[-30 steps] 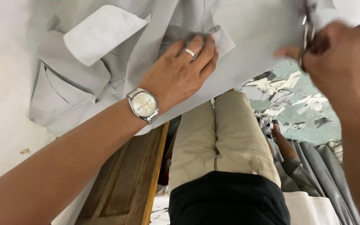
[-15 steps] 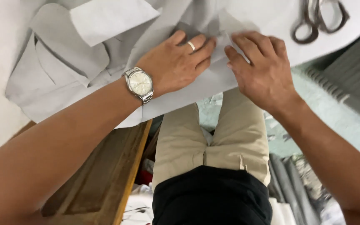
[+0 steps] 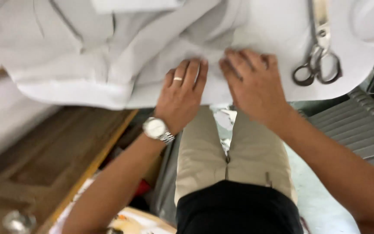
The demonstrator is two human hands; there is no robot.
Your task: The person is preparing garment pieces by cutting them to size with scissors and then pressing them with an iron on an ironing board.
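Your left hand [image 3: 182,96], bearing a ring on one finger and a silver metal wristwatch [image 3: 157,129] at the wrist, lies palm down at the centre of the frame on the pale grey folded fabric garment [image 3: 109,52]. That garment spreads across the upper left and upper centre of the frame, its lower edge hanging over the near edge of the white table [image 3: 278,26]. Your left grip is flat: the fingers are extended and close together, pressing on the cloth and closed around nothing. Your right hand [image 3: 256,84] lies just beside the left, slightly to the right of centre, also palm down, with its fingertips at the same fold of fabric; its grip is likewise flat and holds nothing. The two hands are near each other, but contact between them cannot be confirmed owing to blur. A pair of large metal tailor's scissors [image 3: 319,60] lies on the table in the upper right of the frame, handles toward you, apart from your right hand. Below the hands, at lower centre, your beige trousers [image 3: 232,156] and black top [image 3: 239,208] are visible. A brown wooden panel [image 3: 53,156] occupies the lower left, beneath the table edge.
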